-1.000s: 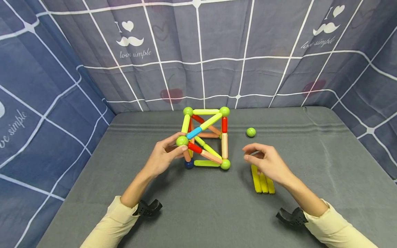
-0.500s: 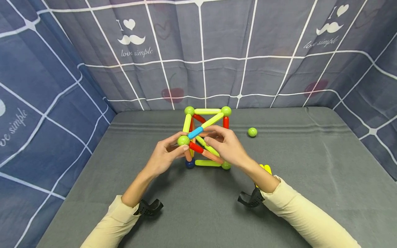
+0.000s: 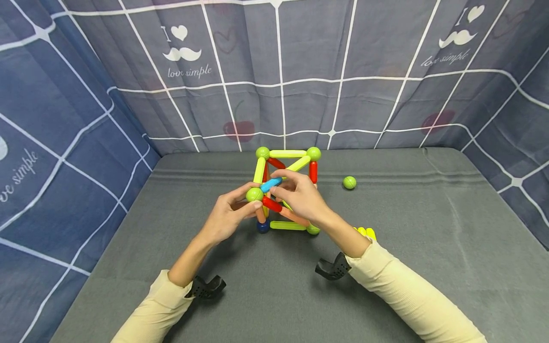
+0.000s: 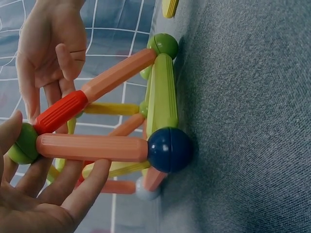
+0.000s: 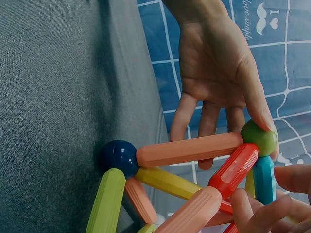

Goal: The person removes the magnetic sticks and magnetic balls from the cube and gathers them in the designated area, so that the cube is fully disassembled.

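Green ball (image 3: 255,195), upper near corner of the stick frame (image 3: 288,225) on grey cloth (image 3: 270,295), is pinched by the left hand (image 3: 226,214) while the right hand (image 3: 303,197) pinches the adjoining blue rod (image 3: 270,185), so one tug might break that joint.

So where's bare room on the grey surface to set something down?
Bare: right of the loose green ball and yellow sticks, out to the hanging cloth; also between the black wrist brackets. Crowded: the ball-and-stick frame, with the left hand and right hand on it.
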A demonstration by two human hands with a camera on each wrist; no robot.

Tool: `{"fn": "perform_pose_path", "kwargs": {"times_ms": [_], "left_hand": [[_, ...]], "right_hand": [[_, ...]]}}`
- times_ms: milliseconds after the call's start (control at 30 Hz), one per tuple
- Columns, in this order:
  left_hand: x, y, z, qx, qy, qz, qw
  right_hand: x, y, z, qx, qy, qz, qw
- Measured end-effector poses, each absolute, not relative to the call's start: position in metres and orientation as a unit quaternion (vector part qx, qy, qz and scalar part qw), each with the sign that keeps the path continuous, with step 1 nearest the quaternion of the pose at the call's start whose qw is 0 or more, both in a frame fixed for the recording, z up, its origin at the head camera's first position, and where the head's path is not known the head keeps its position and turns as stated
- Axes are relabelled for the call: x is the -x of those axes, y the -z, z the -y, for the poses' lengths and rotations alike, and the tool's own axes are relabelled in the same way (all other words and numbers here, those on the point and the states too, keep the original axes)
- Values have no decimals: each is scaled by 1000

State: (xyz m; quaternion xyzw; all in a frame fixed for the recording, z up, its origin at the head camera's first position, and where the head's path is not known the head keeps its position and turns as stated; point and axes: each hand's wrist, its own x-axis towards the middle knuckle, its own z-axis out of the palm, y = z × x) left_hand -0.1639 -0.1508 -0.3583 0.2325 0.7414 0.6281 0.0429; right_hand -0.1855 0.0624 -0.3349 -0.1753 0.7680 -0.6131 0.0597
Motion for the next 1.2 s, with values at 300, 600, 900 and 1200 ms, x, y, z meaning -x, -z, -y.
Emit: {"fn": "perform_pose_path", "kwargs": {"times_ms": [300, 600, 900, 1200], "left_hand": [[163, 358, 150, -233, -617, -751, 39], [164, 359, 151, -232, -623, -746, 38], [165, 359, 151, -229, -625, -746, 38], [165, 359, 150, -231, -627, -743, 38]], "right_hand": [[184, 333, -65, 141, 648, -746, 63], [183, 333, -69, 136, 671, -725, 71], [178, 337, -75, 143, 677, -717, 86], [169, 337, -82, 159, 682, -708, 91]]}}
